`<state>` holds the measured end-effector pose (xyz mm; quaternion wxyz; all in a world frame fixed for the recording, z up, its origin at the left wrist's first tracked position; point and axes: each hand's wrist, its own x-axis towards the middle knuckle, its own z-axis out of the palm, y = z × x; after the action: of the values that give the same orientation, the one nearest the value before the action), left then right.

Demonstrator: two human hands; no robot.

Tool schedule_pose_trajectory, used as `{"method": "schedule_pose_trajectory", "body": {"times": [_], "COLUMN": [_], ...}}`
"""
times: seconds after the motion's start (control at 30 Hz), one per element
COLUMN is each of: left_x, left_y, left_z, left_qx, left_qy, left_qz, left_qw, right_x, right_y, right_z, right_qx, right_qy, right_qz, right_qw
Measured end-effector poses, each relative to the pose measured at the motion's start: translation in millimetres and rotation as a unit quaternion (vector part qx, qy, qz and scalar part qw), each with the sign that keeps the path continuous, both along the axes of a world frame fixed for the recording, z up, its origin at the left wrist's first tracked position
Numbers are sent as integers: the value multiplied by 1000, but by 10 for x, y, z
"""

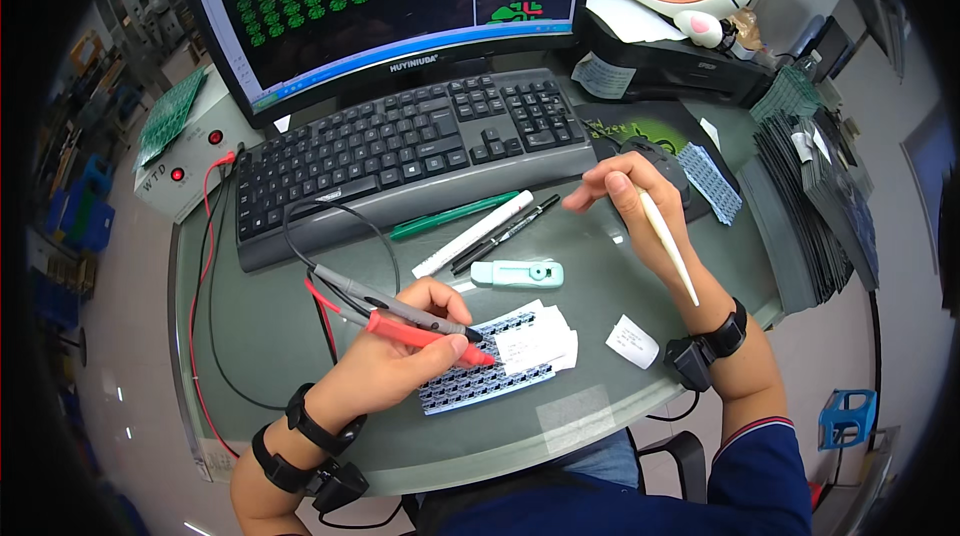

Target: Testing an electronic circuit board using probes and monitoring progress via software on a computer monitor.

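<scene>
So the L hand (395, 361) is basically sitting at the left end of the blue-and-white circuit board panel (480, 396), which is lying on the glass-topped desk (590, 311) right in front of the person. It's def the nearer hand. It's gripping two test probes side by side, a red probe (415, 334) and a grey probe (395, 304), both pointing rightward and a bit toward the person, tips over the panel. Can't tell if they're touching it tho.

Panel's long axis is running L to R, w/ the right end angling away from the person. A small pile of white paper slips (535, 344) is covering much of its right half, and the red tip is ending just beside the pile's left edge. Imo that gap is the bit that matters.

R hand (635, 201) is hanging well apart, up near the mouse (655, 166), fingers half curled, pinching a tapered white stick (668, 246) w/ its thin end slanting back toward the wrist. From there the panel's lying to the left & closer to the body. Btw a loose curled slip (632, 341) is resting right of the pile.
</scene>
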<state>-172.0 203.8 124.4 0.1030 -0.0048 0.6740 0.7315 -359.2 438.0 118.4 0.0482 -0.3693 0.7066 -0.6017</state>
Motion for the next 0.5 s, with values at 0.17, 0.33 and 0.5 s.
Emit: {"method": "schedule_pose_trajectory", "body": {"times": [0.17, 0.33, 0.5], "left_x": [-11, -10, -55], "left_y": [5, -10, 25], "left_z": [5, 0, -42], "left_qx": [5, -27, -37], "left_qy": [12, 24, 41], "left_qz": [2, -11, -24], "left_qw": [1000, 999, 998], "right_x": [-21, -12, -261], "right_y": [-23, -32, 73], "right_z": [-74, -36, 199], "right_qx": [-13, 17, 87], "right_qy": [-4, 34, 161], "right_qz": [14, 14, 13], "right_qw": [1000, 999, 983]}}
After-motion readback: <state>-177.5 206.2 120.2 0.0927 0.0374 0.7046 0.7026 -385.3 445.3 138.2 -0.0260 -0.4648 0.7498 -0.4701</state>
